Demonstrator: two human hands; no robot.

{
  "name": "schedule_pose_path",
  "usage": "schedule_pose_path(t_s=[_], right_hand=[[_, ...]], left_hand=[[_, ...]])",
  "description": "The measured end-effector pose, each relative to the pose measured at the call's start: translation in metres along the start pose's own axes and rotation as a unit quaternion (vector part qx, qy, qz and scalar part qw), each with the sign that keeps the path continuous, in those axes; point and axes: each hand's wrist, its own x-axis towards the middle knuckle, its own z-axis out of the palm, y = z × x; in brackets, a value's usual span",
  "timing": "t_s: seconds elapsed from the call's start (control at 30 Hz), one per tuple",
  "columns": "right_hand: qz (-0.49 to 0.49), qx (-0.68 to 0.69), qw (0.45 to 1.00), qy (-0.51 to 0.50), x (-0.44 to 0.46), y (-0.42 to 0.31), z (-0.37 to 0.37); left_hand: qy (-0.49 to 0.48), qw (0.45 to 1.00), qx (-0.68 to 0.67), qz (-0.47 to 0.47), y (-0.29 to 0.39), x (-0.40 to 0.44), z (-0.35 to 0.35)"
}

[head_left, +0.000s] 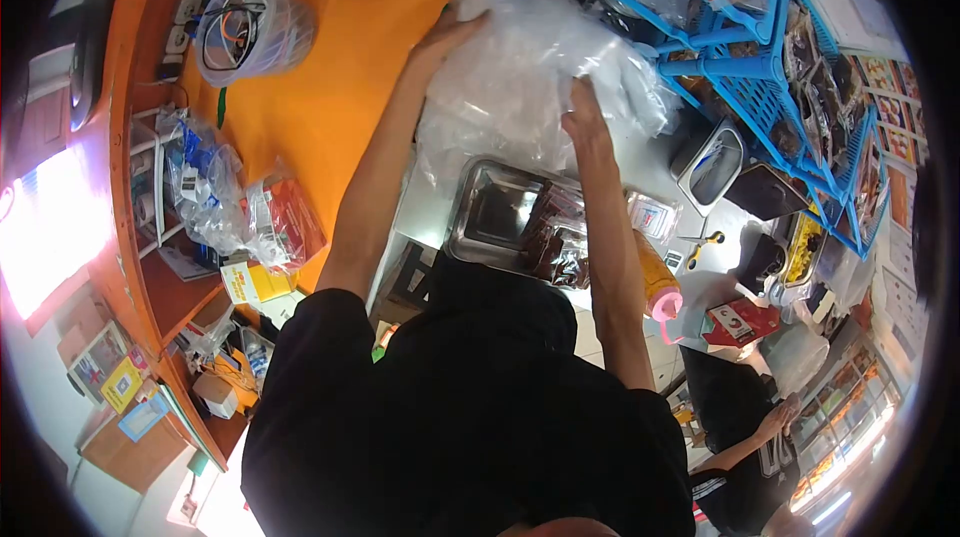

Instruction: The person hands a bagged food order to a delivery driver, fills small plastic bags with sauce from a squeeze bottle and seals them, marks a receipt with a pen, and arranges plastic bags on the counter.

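A large, bulging clear plastic bag (520, 67) lies across the far part of the metal counter. My left hand (447, 40) holds its left edge, the thumb over the plastic and the other fingers partly hidden. At its right side, my right hand (586, 117) is closed on the plastic, with the fingertips partly hidden. Below the bag and between my forearms sits a rectangular steel tray (462, 227). Dark brown sealed packets (556, 232) fill the tray's right side, partly behind my right forearm.
Right of my forearm are a squeeze bottle (660, 287) with a pink cap, scissors (703, 245) and a steel container (711, 167). Blue plastic racks (740, 67) border the back right. A clear bucket (255, 32) stands on the orange surface. Another person's hand (775, 422) shows lower right.
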Motion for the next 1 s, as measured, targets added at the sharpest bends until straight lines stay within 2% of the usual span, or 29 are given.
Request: schedule_pose_path(t_s=[0.03, 0.07, 0.1, 0.13, 0.17, 0.2, 0.27, 0.3, 0.33, 0.37, 0.43, 0.5, 0.53, 0.57, 0.6, 0.63, 0.67, 0.7, 0.73, 0.77, 0.83, 0.87, 0.93, 0.97, 1.0], right_hand=[[0.019, -0.021, 1.000, -0.007, -0.003, -0.007, 0.018], [0.038, -0.040, 0.998, -0.013, -0.005, -0.010, 0.030], [0.037, -0.035, 0.999, -0.005, -0.001, -0.005, 0.034], [0.030, -0.065, 0.997, -0.040, 0.006, -0.001, 0.037], [0.018, -0.097, 0.992, -0.077, 0.012, 0.000, 0.042], [0.012, -0.095, 0.993, -0.072, 0.007, -0.006, 0.052], [0.043, -0.184, 0.978, -0.087, -0.010, -0.023, 0.075], [0.023, -0.128, 0.978, -0.163, -0.008, -0.018, 0.072], [0.020, -0.126, 0.979, -0.159, -0.009, -0.021, 0.073], [0.040, -0.155, 0.972, -0.172, -0.012, -0.023, 0.073], [0.061, -0.182, 0.963, -0.186, -0.011, -0.030, 0.074], [0.042, -0.324, 0.908, -0.263, -0.001, -0.040, 0.073], [0.041, -0.321, 0.910, -0.260, 0.007, -0.035, 0.073], [-0.046, -0.376, 0.888, -0.261, 0.020, -0.022, 0.072], [-0.133, -0.426, 0.857, -0.259, 0.035, -0.005, 0.071], [-0.174, -0.441, 0.853, -0.217, 0.052, 0.023, 0.069], [-0.175, -0.436, 0.855, -0.218, 0.052, 0.027, 0.078], [-0.173, -0.463, 0.850, -0.184, 0.050, 0.033, 0.087], [-0.169, -0.489, 0.842, -0.151, 0.045, 0.038, 0.095], [-0.167, -0.486, 0.844, -0.155, 0.035, 0.036, 0.105], [-0.108, -0.546, 0.823, -0.116, 0.019, 0.024, 0.117], [-0.106, -0.544, 0.825, -0.111, 0.014, 0.022, 0.119], [-0.105, -0.533, 0.834, -0.101, 0.003, 0.020, 0.120], [-0.146, -0.550, 0.818, -0.084, -0.001, 0.021, 0.121], [-0.143, -0.549, 0.820, -0.080, -0.004, 0.021, 0.121]], left_hand=[[-0.023, 0.974, -0.214, 0.075, -0.008, -0.008, -0.010], [-0.032, 0.974, -0.211, 0.075, -0.017, -0.003, -0.019], [-0.041, 0.967, -0.252, 0.008, -0.031, 0.002, -0.029], [-0.048, 0.954, -0.291, -0.060, -0.044, 0.003, -0.038], [-0.056, 0.955, -0.287, -0.059, -0.056, 0.003, -0.049], [-0.091, 0.949, -0.301, -0.029, -0.067, 0.002, -0.060], [-0.133, 0.940, -0.314, 0.001, -0.055, -0.002, -0.061], [-0.127, 0.947, -0.296, -0.010, -0.042, -0.008, -0.060], [-0.125, 0.950, -0.286, -0.017, -0.039, -0.006, -0.060], [-0.123, 0.953, -0.275, -0.024, -0.035, -0.005, -0.060], [-0.133, 0.977, -0.165, 0.014, -0.045, 0.005, -0.070], [-0.140, 0.988, -0.052, 0.051, -0.057, 0.013, -0.086], [-0.146, 0.987, 0.006, 0.072, -0.059, 0.016, -0.093], [-0.151, 0.986, 0.009, 0.073, -0.052, 0.016, -0.103], [-0.072, 0.970, 0.218, 0.076, -0.039, 0.014, -0.118], [0.011, 0.906, 0.417, 0.073, -0.024, 0.010, -0.127], [0.010, 0.904, 0.422, 0.071, -0.007, 0.010, -0.127], [0.015, 0.969, 0.245, 0.034, 0.007, 0.009, -0.122], [0.020, 0.998, 0.058, -0.006, 0.017, 0.006, -0.114], [0.023, 0.998, 0.060, -0.010, 0.022, 0.006, -0.103], [-0.053, 0.948, 0.305, -0.076, 0.033, 0.014, -0.079], [-0.058, 0.947, 0.307, -0.075, 0.037, 0.012, -0.074], [0.040, 0.937, 0.342, 0.065, 0.040, 0.000, -0.061], [0.033, 0.937, 0.343, 0.066, 0.039, -0.002, -0.059], [0.057, 0.936, 0.326, 0.123, 0.038, -0.005, -0.061]])
